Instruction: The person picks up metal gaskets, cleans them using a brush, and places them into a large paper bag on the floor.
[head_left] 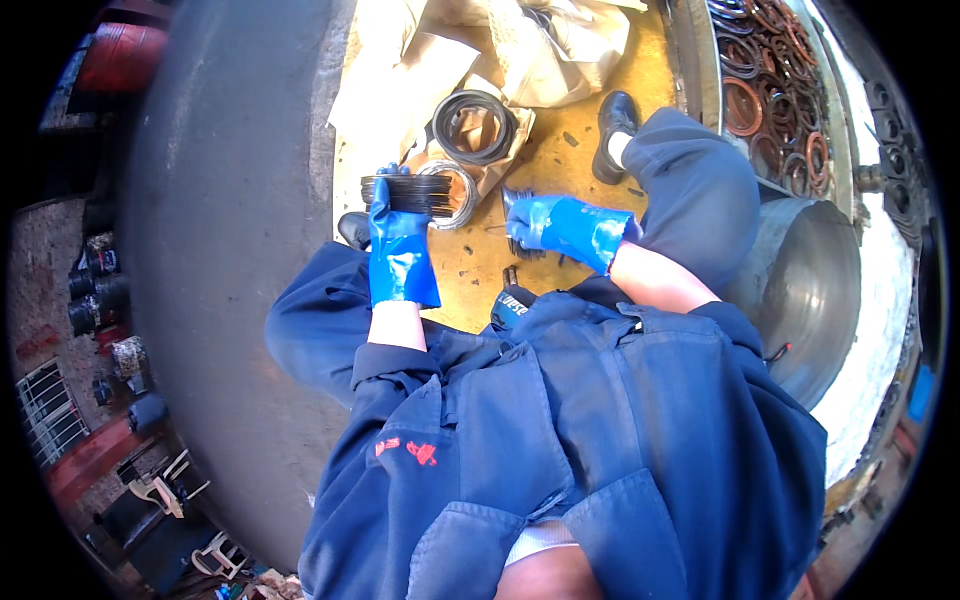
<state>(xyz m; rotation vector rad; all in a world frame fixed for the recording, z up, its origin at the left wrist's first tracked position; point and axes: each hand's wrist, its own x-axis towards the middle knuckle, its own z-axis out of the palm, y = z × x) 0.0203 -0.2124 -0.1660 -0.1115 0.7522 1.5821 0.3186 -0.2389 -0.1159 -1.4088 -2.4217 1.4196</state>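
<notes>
My left hand (402, 235), in a blue rubber glove, is closed round a bundle of thin black wires (425, 194) lying crosswise over the palm. To its right, my right hand (550, 222), gloved the same way, has its fingers curled over a second bunch of dark wires (518, 195). Ends of that bunch stick out above and below the glove; the grip itself is partly hidden. Just beyond the left bundle stands a pale silvery wire coil (462, 205), partly covered by it. Farther off sits a black wire coil (474, 127).
Brown wrapping paper (550, 60) is heaped at the far side of the yellow floor (470, 290). A large dark curved surface (230, 250) bounds the left. At right are a bin of rusty rings (770, 90) and a metal cylinder (810, 290). My shoe (616, 135) is beside the paper.
</notes>
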